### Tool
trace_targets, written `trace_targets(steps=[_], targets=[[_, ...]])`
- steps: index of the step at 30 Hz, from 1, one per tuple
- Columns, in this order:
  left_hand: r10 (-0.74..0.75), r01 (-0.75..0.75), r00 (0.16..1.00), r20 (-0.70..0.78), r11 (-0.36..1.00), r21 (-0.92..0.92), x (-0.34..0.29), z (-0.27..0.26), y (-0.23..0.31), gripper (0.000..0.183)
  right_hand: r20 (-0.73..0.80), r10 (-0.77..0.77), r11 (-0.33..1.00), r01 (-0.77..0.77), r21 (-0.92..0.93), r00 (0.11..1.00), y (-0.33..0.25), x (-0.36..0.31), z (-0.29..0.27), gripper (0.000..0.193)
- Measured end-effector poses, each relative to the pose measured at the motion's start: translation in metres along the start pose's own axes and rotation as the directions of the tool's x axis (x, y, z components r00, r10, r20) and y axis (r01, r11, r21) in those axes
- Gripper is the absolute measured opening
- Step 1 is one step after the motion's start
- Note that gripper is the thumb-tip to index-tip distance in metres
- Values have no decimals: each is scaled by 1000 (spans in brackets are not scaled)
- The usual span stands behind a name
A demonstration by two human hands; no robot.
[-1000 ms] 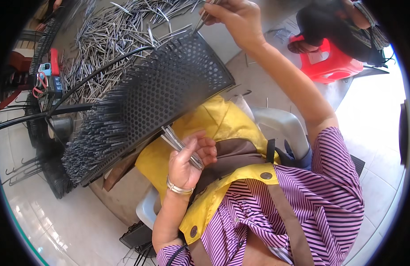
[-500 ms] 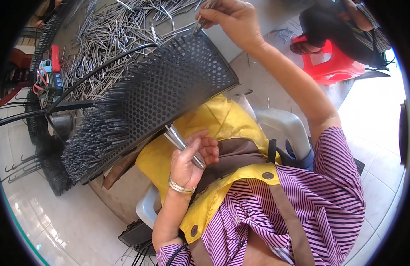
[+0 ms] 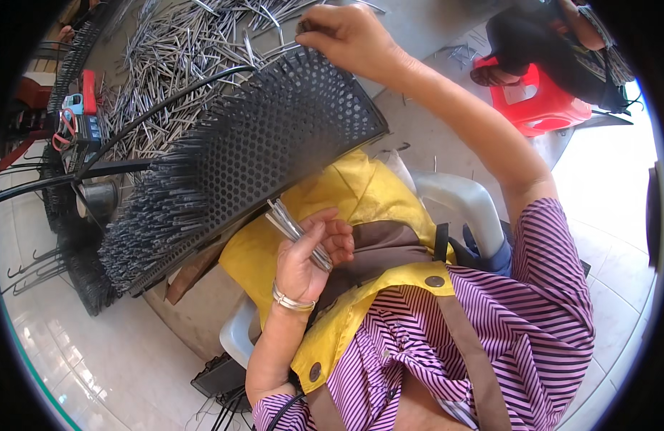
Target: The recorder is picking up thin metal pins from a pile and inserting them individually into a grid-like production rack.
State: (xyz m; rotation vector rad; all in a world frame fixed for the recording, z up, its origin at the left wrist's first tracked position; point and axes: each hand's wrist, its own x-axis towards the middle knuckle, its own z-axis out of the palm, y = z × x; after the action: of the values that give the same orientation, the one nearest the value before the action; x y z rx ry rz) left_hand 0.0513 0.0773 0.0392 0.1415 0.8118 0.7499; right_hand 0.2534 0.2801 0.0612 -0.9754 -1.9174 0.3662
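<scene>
A bundle of thin silvery metal rods (image 3: 294,228) rests in my left hand (image 3: 307,262), the thumb lying across it and the fingers curled, above my lap. My right hand (image 3: 353,42) reaches out past the far edge of a black perforated plate (image 3: 260,154). Its thumb and fingertips are pinched together on something small and dark that I cannot make out. Many dark rods (image 3: 159,215) stand upright in the plate's holes, packed at the left end and along the far edge. The holes in the middle and at the right show bare.
Beyond the plate lies a heap of loose metal rods (image 3: 181,65). A black cable (image 3: 167,104) crosses over it. Tools with red handles (image 3: 89,93) and a metal cup (image 3: 100,199) are at the left. Another person sits on a red stool (image 3: 537,108) at the far right.
My right hand has moved left along the plate's far edge. The thin metal piece that showed in its fingers no longer shows clearly. My left hand has stayed put with its bundle.
</scene>
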Motion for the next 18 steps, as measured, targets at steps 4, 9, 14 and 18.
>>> trace_targets(steps=[4, 9, 14, 18], targets=[[-13, 12, 999, 32, 1000, 15, 1, -1, 0, 29, 71, -71, 997, 73, -24, 995, 8, 4, 0, 9], [-16, 16, 1000, 16, 1000, 13, 0, -2, 1, 29, 11, 91, 994, -92, 52, 996, -8, 3, 0, 11], [-11, 10, 999, 30, 1000, 26, 0, -1, 1, 29, -7, 20, 998, -20, -55, 1000, -3, -3, 7, 13], [-13, 13, 1000, 28, 1000, 9, 0, 2, 2, 28, -11, -16, 988, 14, -152, 1000, 2, -7, 12, 15]])
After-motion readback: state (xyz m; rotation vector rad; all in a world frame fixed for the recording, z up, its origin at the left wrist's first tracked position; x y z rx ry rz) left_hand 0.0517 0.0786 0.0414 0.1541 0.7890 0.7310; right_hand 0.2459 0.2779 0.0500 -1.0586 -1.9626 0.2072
